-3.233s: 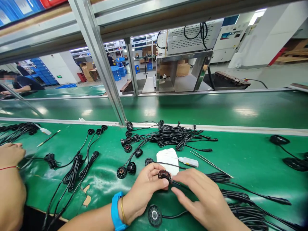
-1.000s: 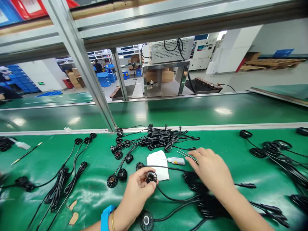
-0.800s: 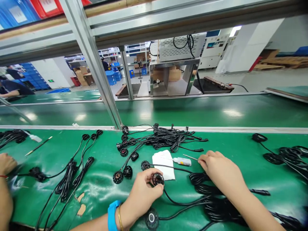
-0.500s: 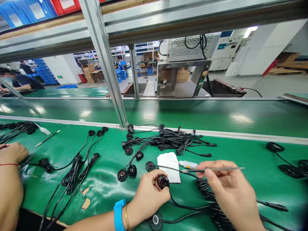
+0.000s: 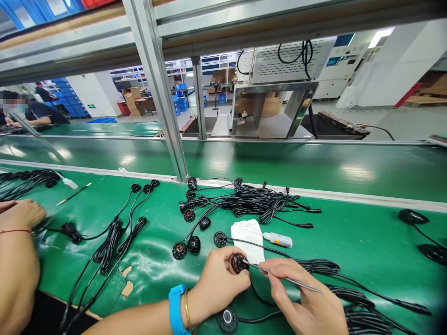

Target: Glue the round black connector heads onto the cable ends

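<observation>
My left hand (image 5: 223, 274), with a blue band and a gold bangle at its wrist, grips a round black cabled part (image 5: 239, 263) between thumb and fingers. A cable runs from it down to the right. Pinched in my right hand (image 5: 300, 293) is a thin pointed metal tool (image 5: 293, 282), whose tip meets the face of the round part. Behind my hands lie a folded white cloth (image 5: 248, 237) and a small clear bottle (image 5: 278, 239) with a narrow nozzle. Another round black part (image 5: 227, 317) with a pale ring rests just below my left wrist.
Cabled black parts (image 5: 244, 200) are heaped near the conveyor (image 5: 279, 163). Coiled cables (image 5: 108, 246) lie left, beside a torn patch (image 5: 127, 281) in the green mat. Another person's arm (image 5: 19, 260) reaches in at far left. A metal post (image 5: 157, 88) rises behind.
My right hand has moved left and down, bringing the tool's tip onto the round part. My left hand keeps its grip. The camera view has shifted slightly.
</observation>
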A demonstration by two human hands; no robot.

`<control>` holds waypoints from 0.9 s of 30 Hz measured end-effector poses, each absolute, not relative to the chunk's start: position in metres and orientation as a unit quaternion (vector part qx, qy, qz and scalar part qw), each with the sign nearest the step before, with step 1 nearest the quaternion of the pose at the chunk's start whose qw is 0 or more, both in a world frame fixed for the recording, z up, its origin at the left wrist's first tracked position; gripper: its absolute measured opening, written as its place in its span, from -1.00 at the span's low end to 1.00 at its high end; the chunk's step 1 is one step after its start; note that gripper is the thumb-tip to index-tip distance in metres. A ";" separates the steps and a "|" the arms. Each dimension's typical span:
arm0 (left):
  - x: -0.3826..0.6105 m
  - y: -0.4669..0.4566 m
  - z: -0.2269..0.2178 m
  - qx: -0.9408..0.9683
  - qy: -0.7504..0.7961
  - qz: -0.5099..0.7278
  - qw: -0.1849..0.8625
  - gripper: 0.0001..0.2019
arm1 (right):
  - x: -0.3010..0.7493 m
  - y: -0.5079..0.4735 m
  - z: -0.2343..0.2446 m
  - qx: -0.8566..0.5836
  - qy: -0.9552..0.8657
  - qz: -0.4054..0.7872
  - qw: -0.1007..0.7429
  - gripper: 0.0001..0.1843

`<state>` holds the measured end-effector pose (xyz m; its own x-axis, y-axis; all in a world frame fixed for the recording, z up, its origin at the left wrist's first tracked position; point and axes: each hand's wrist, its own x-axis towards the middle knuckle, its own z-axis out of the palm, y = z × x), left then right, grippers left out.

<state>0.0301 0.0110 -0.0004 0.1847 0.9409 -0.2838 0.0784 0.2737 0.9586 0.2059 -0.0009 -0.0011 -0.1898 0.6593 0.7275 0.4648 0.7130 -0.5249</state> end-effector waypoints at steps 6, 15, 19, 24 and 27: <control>0.030 0.011 -0.009 0.493 0.525 0.352 0.599 -0.77 | 0.206 0.000 -0.003 -0.365 -0.783 0.088 0.496 -0.84; 0.029 0.009 -0.014 0.517 0.488 0.365 0.601 -0.84 | 0.203 0.005 -0.003 -0.324 -0.824 0.074 0.458 -0.78; 0.030 0.010 -0.011 0.521 0.483 0.367 0.601 -0.84 | 0.200 0.009 -0.003 -0.329 -0.810 0.110 0.472 -0.83; 0.030 0.011 -0.010 0.522 0.491 0.364 0.595 -0.82 | 0.204 0.005 0.002 -0.366 -0.769 0.139 0.505 -0.86; 0.030 0.010 -0.011 0.526 0.494 0.363 0.589 -0.82 | 0.203 0.000 0.003 -0.355 -0.757 0.160 0.524 -0.85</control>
<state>0.0297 0.0104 -0.0106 0.2478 0.9480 -0.2000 0.0911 0.1827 0.9789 0.2031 -0.0001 0.0033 -0.1979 0.7055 0.6806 0.3700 0.6967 -0.6146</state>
